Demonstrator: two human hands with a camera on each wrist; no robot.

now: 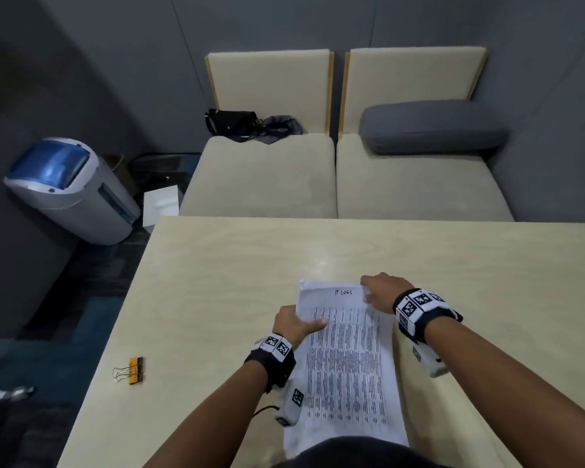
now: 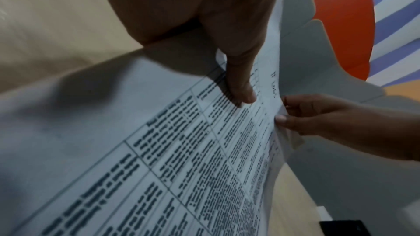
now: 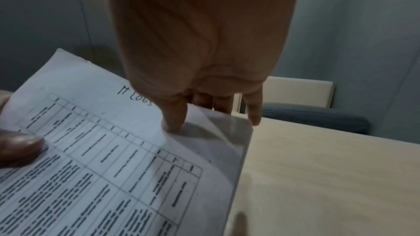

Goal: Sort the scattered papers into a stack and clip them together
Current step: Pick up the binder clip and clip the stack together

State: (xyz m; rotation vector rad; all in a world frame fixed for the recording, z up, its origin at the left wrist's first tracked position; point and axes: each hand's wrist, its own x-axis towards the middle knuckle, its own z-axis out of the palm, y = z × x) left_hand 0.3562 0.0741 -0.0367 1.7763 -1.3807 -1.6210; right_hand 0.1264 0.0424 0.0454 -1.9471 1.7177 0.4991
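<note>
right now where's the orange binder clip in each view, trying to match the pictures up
Head: the binder clip lies on the table, lower left, apart from the papers and both hands.
Left wrist: not in it.
Right wrist: not in it.
Shared landmark: the handwritten heading at the top of the papers, also seen in the left wrist and right wrist views.

Handwritten "IT LOGS" heads the top sheet [image 1: 343, 349] near its far edge; the table's print is unreadable.

office meeting booth, grey padded walls [image 1: 115, 62], beige bench seats [image 1: 260, 177], wooden table [image 1: 217, 282], shredder [image 1: 71, 190]
</note>
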